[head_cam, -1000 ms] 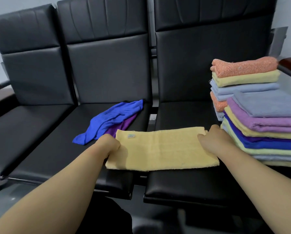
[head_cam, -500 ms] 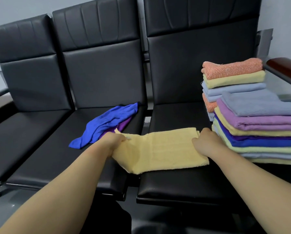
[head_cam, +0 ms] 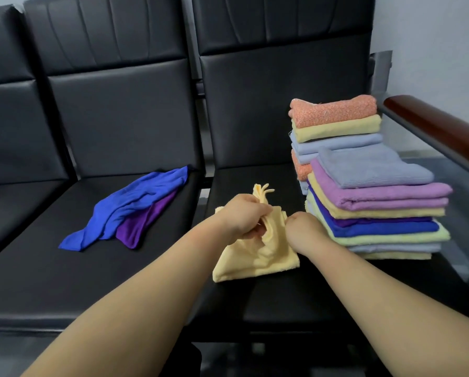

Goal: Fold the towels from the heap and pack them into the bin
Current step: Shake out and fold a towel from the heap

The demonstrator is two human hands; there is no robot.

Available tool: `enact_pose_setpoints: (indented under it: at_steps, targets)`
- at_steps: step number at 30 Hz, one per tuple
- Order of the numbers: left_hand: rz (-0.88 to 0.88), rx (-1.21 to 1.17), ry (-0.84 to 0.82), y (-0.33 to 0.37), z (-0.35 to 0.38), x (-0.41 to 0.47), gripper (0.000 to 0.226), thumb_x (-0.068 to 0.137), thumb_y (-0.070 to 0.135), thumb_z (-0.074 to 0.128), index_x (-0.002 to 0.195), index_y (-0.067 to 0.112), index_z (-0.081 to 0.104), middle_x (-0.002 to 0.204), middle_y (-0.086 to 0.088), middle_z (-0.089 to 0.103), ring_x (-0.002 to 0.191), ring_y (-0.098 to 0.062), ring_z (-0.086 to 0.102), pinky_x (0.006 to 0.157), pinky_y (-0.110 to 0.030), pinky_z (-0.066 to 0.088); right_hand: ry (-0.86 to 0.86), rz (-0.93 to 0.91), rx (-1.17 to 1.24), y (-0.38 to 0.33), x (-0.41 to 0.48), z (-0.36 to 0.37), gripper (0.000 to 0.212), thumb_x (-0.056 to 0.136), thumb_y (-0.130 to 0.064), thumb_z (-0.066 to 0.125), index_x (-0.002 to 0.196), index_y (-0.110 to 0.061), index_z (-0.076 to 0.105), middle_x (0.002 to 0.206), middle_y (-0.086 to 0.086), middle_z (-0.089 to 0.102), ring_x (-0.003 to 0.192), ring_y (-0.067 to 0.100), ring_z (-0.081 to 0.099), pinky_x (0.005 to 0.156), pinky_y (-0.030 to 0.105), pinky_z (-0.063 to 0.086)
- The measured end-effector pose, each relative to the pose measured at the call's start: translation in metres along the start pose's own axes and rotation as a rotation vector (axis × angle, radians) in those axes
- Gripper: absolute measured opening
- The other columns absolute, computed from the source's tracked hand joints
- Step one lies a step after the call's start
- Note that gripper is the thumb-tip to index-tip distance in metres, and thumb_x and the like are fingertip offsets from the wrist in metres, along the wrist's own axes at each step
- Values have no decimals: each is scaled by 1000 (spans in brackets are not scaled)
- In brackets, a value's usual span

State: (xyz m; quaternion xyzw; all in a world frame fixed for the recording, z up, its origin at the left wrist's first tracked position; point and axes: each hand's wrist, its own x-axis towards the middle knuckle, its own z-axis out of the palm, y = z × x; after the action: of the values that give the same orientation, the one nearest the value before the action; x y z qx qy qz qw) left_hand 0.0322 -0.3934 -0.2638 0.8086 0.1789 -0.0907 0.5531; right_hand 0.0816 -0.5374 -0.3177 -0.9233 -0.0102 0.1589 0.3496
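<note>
A yellow towel [head_cam: 257, 257] lies half folded on the right black seat [head_cam: 295, 295]. My left hand [head_cam: 244, 216] grips its left end, lifted and bunched above the rest. My right hand [head_cam: 305, 231] holds the towel's right end against the seat, fingers hidden under the wrist. A blue towel [head_cam: 135, 205] and a purple towel [head_cam: 143, 224] lie crumpled on the middle seat. Two stacks of folded towels stand on the right seat: a near stack [head_cam: 377, 210] and a far stack [head_cam: 336, 123]. No bin is in view.
Black padded chairs form a row with tall backrests [head_cam: 124, 104]. A wooden armrest [head_cam: 439, 126] on a metal frame borders the right seat beside the stacks. The left seat [head_cam: 16, 202] is bare. Floor shows below the seat fronts.
My left hand has carried the yellow towel's left end rightward and up, close to my right hand. The flat towel is now bunched into a narrow fold. The view shifted.
</note>
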Motion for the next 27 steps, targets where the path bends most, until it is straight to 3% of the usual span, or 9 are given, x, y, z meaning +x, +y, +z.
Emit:
enact_pose_setpoints:
  at_steps: [4,7,10,14,17,19,23,27]
  targets:
    - [-12,23,60,-8,-1,3,23,101,35,57,104,13,63,87,-6,73,61,-16,66,53,-27,51,32,81,56,-4,0,-1,37,109,-24,38,128,-3,62,117,12,63,98,26,63,75,32,48]
    - [54,436,293,-27,-25,13,13,96,33,55,95,22,61,88,0,70,74,-17,69,71,-37,59,30,87,40,-4,11,0,50,109,-40,32,126,-2,60,109,13,64,94,29,62,74,33,45]
    - [-79,689,386,-47,-47,12,16,89,30,56,97,17,55,93,1,63,79,-17,61,63,-32,49,-18,111,6,-11,8,-3,37,104,-44,43,114,-9,52,93,6,57,79,20,56,65,32,45]
    - [-246,589,245,-63,-50,8,32,88,46,68,88,16,54,89,-1,63,78,-17,62,59,-29,45,-60,53,-262,-18,8,-2,31,99,-39,50,108,-11,59,90,5,62,76,19,60,58,29,45]
    - [-241,504,234,-66,-47,11,28,86,40,71,94,15,61,91,0,63,79,-15,61,59,-26,42,-130,43,-405,-26,5,-1,24,100,-32,52,108,-12,63,95,4,65,82,19,64,66,28,48]
    - [-261,376,233,-65,-46,11,27,87,31,71,104,12,61,97,-3,63,84,-17,61,63,-28,48,-163,66,-426,-30,2,0,23,101,-25,52,112,-9,65,98,5,64,81,18,62,64,26,46]
    - [-201,-25,293,-55,-56,4,25,95,21,59,118,11,55,111,-10,60,96,-26,62,68,-39,56,-87,26,-94,-34,-6,-2,22,104,-26,49,114,-9,57,93,2,57,78,16,56,60,27,43]
    - [75,-98,474,-31,-67,-15,14,96,24,57,107,15,54,109,-7,63,96,-24,62,78,-43,53,66,-185,79,-51,-24,-23,37,108,-35,47,139,-14,44,102,-3,50,79,9,48,65,29,41]
